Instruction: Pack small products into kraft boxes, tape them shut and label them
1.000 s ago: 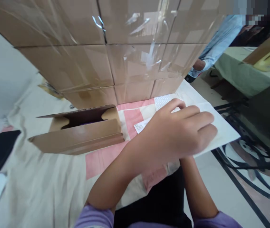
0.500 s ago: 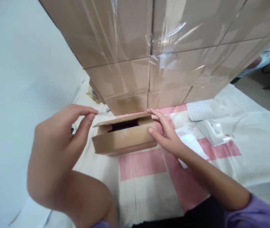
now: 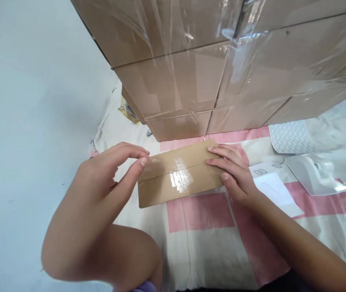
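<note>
Cardboard box (image 3: 197, 173), brown, flaps (image 3: 157, 194) meeting. Left hand (image 3: 106, 182): near-closed pinch at one end, hold uncertain. Right hand (image 3: 236, 172): fingers loosely spread atop the other, best pressing evenly.

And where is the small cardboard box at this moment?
In the head view, the small cardboard box is near the middle, in front of the wrapped cartons, between the left hand and the right hand, which rests on its right end.
</note>
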The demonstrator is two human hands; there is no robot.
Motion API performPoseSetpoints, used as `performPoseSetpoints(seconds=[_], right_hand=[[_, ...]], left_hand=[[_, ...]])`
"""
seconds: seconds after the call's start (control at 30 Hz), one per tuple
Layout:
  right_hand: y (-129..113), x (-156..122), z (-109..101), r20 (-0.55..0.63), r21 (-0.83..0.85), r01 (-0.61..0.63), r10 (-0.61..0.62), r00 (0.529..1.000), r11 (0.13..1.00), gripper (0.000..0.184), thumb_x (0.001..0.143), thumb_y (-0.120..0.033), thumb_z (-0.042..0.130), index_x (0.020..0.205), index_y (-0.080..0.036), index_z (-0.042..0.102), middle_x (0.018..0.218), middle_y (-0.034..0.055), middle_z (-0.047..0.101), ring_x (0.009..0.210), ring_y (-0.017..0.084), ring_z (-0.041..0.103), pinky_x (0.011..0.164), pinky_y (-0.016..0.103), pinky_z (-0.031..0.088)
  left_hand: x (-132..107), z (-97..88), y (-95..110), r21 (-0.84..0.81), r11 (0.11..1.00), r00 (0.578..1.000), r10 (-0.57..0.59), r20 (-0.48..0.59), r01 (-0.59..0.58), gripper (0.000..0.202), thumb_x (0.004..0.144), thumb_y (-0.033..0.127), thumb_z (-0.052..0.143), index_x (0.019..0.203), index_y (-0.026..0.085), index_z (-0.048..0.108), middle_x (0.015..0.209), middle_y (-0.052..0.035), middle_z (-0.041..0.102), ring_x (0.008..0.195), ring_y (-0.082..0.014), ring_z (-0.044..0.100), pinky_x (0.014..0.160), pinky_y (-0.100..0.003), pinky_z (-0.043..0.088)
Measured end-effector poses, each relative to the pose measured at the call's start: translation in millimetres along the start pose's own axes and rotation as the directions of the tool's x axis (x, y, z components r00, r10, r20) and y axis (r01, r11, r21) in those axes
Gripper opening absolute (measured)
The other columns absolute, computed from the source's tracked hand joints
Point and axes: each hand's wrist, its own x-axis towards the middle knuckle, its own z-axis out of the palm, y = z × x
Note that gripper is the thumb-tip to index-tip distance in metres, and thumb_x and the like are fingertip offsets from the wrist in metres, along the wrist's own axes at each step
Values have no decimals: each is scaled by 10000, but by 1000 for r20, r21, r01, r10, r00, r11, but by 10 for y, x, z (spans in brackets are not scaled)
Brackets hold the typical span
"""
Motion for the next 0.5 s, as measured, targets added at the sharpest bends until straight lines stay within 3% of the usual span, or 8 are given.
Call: performPoseSetpoints(seconds=[0.07,0.23,0.3,0.4,0.5], right_hand=[[-8,-5,3,11,-7,-2,2,1000,1000,391,996,-301,479,1341,-329,661,1460,62,607,1360,353,510,1162,626,393],[5,-37,25,23,1,-7,7,1000,1000,388,1021,-309,433,1348,-315,642,1483,72,569,1351,350,499,1154,620,386],[20,-49,38,13,9,-3,3,1000,1000,387,1026,-310,426,1348,-308,640,1491,74,560,1352,350,493,1154,622,380],[32,-56,55,4,20,-4,4,1000,1000,374,1025,-320,432,1334,-299,643,1490,78,560,1353,354,488,1149,630,375],[27,-53,63,-5,33,-8,8,1000,999,361,1024,-328,445,1315,-282,652,1490,84,560,1351,357,490,1149,638,368]], left_hand=[[7,2,-13,25,999,999,-34,25,33,185,1005,388,487,947,358,660,962,123,729,812,-172,644,721,-328,462],[-30,-45,-73,85,985,985,-158,64,152,217,1008,449,459,986,340,645,700,93,651,525,-148,496,561,-313,398],[-63,-79,-113,76,984,983,-166,80,160,203,999,464,476,990,336,634,722,88,646,498,-138,463,519,-303,386],[-113,-126,-181,46,984,980,-176,87,173,199,962,512,548,1014,342,635,963,72,711,637,-158,581,524,-295,434],[-142,-154,-234,20,977,972,-213,96,212,249,926,568,601,1036,347,634,1107,63,711,933,-216,668,582,-289,468]])
